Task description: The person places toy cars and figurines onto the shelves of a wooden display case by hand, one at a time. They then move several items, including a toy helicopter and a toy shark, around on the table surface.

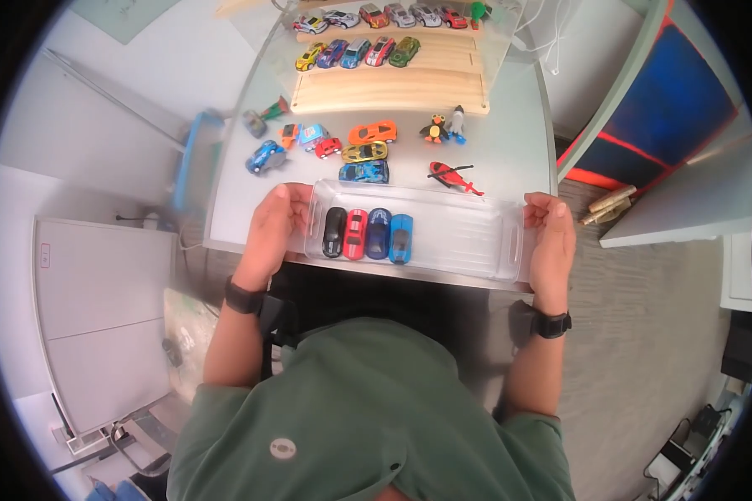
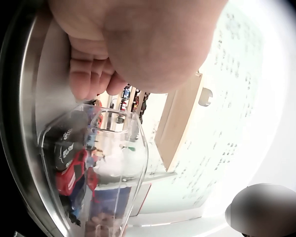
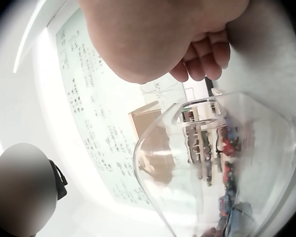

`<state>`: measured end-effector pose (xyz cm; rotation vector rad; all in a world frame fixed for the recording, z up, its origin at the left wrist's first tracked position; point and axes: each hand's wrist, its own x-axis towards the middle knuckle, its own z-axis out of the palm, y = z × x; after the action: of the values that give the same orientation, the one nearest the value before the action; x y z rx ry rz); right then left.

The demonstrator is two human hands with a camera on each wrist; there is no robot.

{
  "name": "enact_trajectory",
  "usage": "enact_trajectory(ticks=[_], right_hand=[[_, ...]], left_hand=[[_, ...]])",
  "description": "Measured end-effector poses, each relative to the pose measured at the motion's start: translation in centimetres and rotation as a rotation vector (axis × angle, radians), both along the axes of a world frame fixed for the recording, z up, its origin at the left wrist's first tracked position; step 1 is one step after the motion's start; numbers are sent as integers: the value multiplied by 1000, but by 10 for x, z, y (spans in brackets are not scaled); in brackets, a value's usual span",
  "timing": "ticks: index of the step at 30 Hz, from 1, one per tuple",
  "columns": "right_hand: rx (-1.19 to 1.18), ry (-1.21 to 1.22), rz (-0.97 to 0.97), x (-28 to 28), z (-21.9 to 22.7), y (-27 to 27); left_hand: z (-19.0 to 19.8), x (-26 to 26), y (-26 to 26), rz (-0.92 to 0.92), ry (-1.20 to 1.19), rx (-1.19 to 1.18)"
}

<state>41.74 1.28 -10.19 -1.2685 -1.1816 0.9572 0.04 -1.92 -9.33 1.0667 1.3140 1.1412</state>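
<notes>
A clear plastic bin [image 1: 468, 238] lies lengthwise along the near edge of the table. At its left end, a black toy car [image 1: 334, 233], a red toy car [image 1: 355, 234], a dark blue toy car [image 1: 378, 235] and a lighter blue toy car [image 1: 401, 240] stand side by side. My left hand [image 1: 269, 230] is beside the bin's left end, fingers relaxed and fingertips close to the wall. By the opposite end, my right hand [image 1: 553, 242] has its fingers loosely bent. Both wrist views show the hands holding nothing.
Beyond the bin lie a red toy helicopter [image 1: 454, 177], an orange car [image 1: 373, 132], a gold car [image 1: 364, 152], a blue patterned car [image 1: 363, 172] and a penguin figure [image 1: 434, 129]. Further back, a wooden tiered rack [image 1: 384, 90] carries rows of toy cars.
</notes>
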Motion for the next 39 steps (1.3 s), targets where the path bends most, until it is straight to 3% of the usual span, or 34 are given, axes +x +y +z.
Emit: enact_trajectory(ticks=[6,11,15,18,20,27,33,35,39], right_hand=[[-14,-2,-10,0,0,-1],[12,-36,32,-2,3,-3],[28,-62,38,-2,3,-4],[16,-38,19,-4,1,-4],[16,-14,18,-3,-1,-4],[22,-39,30,-3,-1,-5],[-14,-37,2,-3,-1,-5],[-19,-24,3,-3,0,-5],[-6,-51,8,-2,3,-5]], left_hand=[[11,-3,6,16,-3,-13],[25,-4,17,30,231,30],[30,-6,30,69,206,77],[35,-10,44,29,289,144],[43,-9,55,-6,469,242],[77,6,93,-53,537,318],[90,14,125,-153,910,251],[78,11,137,-214,1078,510],[80,23,150,-311,1227,467]])
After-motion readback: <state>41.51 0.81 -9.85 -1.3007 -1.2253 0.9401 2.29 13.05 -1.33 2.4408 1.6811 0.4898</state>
